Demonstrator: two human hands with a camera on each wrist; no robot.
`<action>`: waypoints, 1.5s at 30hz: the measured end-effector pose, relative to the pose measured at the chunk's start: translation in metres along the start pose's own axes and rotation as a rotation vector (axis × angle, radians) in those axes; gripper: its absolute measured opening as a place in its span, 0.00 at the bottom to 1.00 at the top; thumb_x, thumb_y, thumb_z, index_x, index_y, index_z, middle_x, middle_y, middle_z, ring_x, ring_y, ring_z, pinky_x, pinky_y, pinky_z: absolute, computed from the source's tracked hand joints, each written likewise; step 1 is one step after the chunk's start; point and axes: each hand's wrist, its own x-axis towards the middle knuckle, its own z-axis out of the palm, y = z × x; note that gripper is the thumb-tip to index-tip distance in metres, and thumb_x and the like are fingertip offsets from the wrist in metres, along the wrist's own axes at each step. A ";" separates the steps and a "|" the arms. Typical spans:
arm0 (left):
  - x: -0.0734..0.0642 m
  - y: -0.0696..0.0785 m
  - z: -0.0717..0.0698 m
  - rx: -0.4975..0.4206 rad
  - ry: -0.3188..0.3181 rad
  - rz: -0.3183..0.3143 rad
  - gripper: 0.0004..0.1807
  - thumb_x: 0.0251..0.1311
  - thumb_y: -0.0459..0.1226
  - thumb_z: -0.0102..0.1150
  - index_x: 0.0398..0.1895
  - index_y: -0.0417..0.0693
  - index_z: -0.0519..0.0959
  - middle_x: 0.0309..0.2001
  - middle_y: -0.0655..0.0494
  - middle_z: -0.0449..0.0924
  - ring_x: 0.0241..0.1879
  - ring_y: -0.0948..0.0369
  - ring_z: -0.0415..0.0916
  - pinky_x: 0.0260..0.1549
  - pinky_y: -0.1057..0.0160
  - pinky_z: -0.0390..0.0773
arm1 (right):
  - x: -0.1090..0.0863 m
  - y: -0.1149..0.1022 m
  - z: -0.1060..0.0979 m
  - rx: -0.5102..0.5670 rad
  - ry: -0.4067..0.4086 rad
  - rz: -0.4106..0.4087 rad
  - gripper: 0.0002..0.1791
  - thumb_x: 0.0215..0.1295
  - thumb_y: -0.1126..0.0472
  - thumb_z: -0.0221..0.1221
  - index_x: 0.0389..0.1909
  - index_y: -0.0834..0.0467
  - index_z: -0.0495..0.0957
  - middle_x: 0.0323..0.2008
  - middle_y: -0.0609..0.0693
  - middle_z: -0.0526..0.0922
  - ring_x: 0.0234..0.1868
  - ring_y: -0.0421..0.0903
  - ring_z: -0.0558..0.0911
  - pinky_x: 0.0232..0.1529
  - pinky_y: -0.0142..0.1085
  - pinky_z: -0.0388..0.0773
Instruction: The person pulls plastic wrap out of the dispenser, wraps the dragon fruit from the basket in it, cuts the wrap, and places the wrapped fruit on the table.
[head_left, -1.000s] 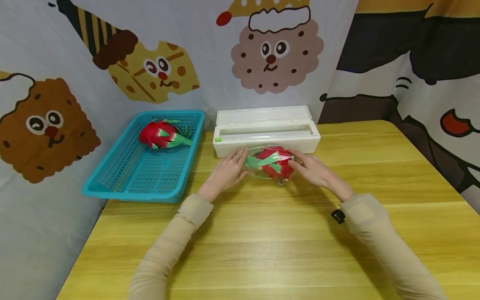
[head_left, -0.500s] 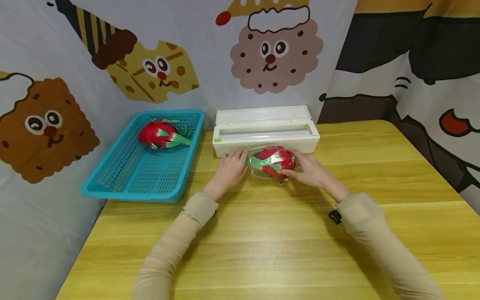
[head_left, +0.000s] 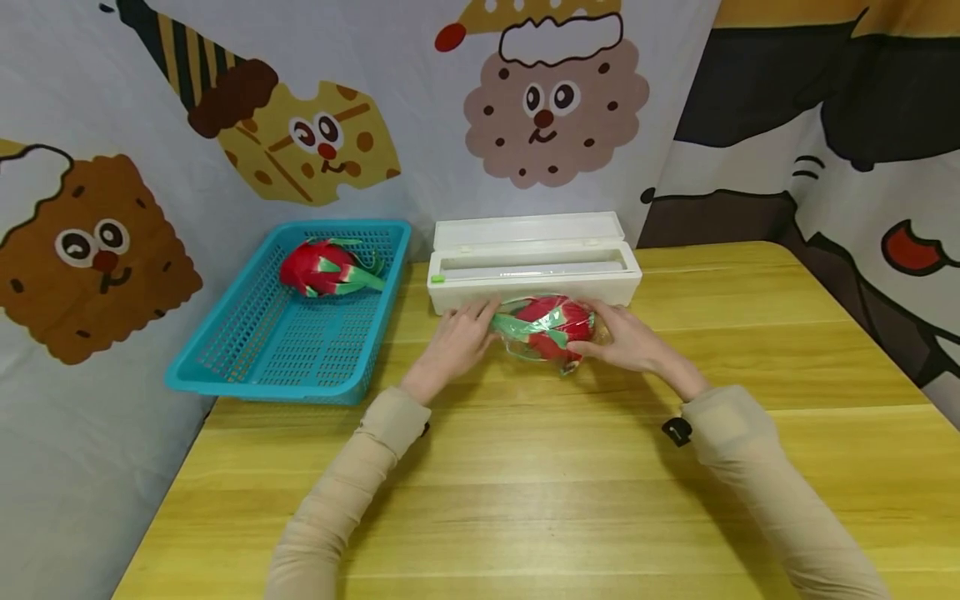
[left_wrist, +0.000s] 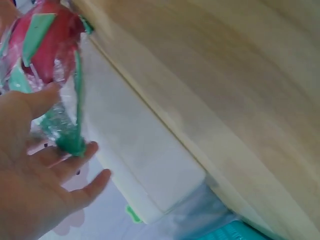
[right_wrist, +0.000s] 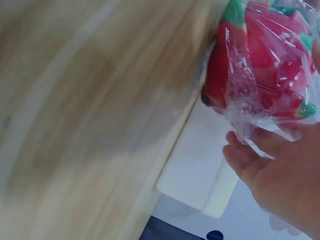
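A red dragon fruit with green scales (head_left: pixel 551 323), wrapped in clear cling film, is between my two hands in front of the white cling film box. My left hand (head_left: pixel 459 335) grips its green tip end; in the left wrist view the thumb (left_wrist: pixel 42 99) lies on the film and the fingers reach behind the tip. At the rounded end my right hand (head_left: pixel 628 337) holds it, thumb on the near side. Gathered film (right_wrist: pixel 244 117) bunches at the right fingertips in the right wrist view. Behind the fruit, the box (head_left: pixel 611 288) has its lid raised and a film roll inside.
To the left stands a blue plastic basket (head_left: pixel 360 371) with another dragon fruit (head_left: pixel 318 268), which shows no film. A wooden table (head_left: pixel 555 483) stretches in front of the hands. Behind it hangs a cloth backdrop (head_left: pixel 427 125) with cartoon figures.
The wrapped dragon fruit has shifted slightly right and turned a little. My right thumb has moved from the fruit's side down to its lower near face. The left hand keeps its hold on the tip.
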 end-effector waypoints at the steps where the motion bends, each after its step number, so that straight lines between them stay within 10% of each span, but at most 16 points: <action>1: -0.001 0.000 -0.001 -0.010 -0.014 -0.010 0.32 0.65 0.45 0.56 0.69 0.45 0.62 0.64 0.46 0.71 0.61 0.50 0.71 0.52 0.46 0.76 | 0.000 0.000 -0.001 0.013 -0.005 0.000 0.48 0.60 0.38 0.58 0.74 0.55 0.49 0.71 0.61 0.59 0.69 0.66 0.60 0.64 0.64 0.61; 7: -0.007 -0.001 -0.013 -0.040 -0.092 -0.125 0.38 0.62 0.39 0.59 0.72 0.41 0.54 0.69 0.40 0.62 0.67 0.44 0.63 0.59 0.41 0.71 | 0.006 -0.012 -0.006 -0.038 0.037 -0.074 0.49 0.59 0.37 0.59 0.75 0.51 0.47 0.74 0.60 0.51 0.73 0.63 0.54 0.68 0.63 0.56; 22: -0.026 -0.047 -0.031 0.172 0.145 -0.513 0.26 0.61 0.32 0.53 0.64 0.42 0.66 0.60 0.39 0.70 0.57 0.38 0.68 0.52 0.38 0.72 | 0.026 -0.032 0.012 -0.319 0.060 -0.204 0.49 0.44 0.36 0.69 0.69 0.42 0.61 0.70 0.58 0.61 0.65 0.64 0.66 0.49 0.58 0.76; 45: -0.029 -0.050 -0.035 0.188 0.186 -0.586 0.16 0.66 0.27 0.45 0.56 0.29 0.69 0.51 0.37 0.72 0.40 0.44 0.77 0.35 0.48 0.81 | 0.011 -0.027 0.004 -0.367 0.120 -0.168 0.45 0.46 0.39 0.70 0.66 0.42 0.65 0.68 0.58 0.63 0.56 0.67 0.71 0.39 0.59 0.79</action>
